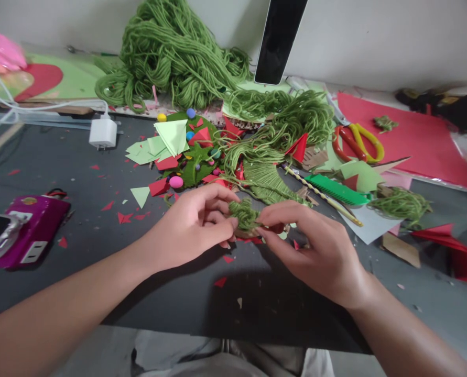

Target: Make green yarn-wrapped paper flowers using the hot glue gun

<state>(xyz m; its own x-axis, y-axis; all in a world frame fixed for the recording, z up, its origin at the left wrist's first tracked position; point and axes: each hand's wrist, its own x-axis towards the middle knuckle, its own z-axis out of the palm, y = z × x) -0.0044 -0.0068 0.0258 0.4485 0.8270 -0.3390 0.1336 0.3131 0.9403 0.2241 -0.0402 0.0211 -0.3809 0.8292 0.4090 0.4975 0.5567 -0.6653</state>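
Note:
Between my hands, just above the dark table, is a small bundle of green yarn. My left hand pinches its left side between thumb and curled fingers. From the other side, my right hand grips the bundle's right edge with thumb and fingertips. The fingers hide part of the bundle. Right behind it lies a flat piece wound with green yarn, with loose strands around it. Red paper scraps lie below and beside my hands.
A large heap of green yarn stands against the wall. Scissors, a green comb and a striped pencil lie to the right. A white charger and a purple device are on the left. A phone leans at the back.

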